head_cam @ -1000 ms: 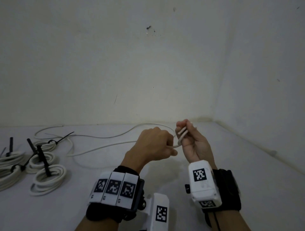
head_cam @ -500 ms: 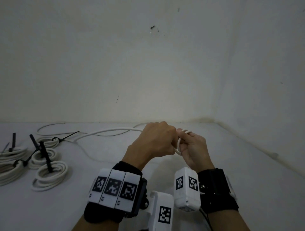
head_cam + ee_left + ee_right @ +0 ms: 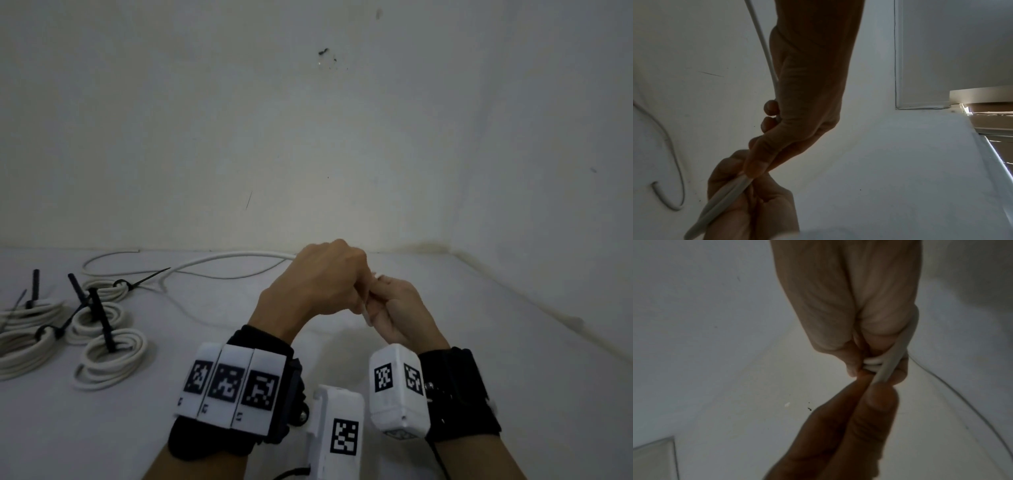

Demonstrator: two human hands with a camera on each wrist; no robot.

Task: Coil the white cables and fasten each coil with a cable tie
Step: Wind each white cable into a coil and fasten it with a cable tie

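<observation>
The loose white cable [image 3: 222,260] trails over the floor from the left into my left hand [image 3: 359,291]. That hand is fisted and pinches the cable [image 3: 725,198] between thumb and finger, laying it against my right hand [image 3: 380,298]. My right hand grips a small coil [image 3: 872,363] of a few turns, and the new strand [image 3: 898,350] crosses over it. In the head view my left hand hides most of the coil. The two hands touch, raised above the floor.
Several finished coils [image 3: 109,356] fastened with black cable ties [image 3: 102,322] lie on the floor at the left. The slack cable [image 3: 674,154] loops back toward the wall [image 3: 308,154]. A side wall [image 3: 548,171] closes the right, meeting the floor in a corner.
My left hand swung up and over my right hand's fingers, carrying the cable. The right hand tipped forward and lower. The cable's slack lifted and drew in from the left.
</observation>
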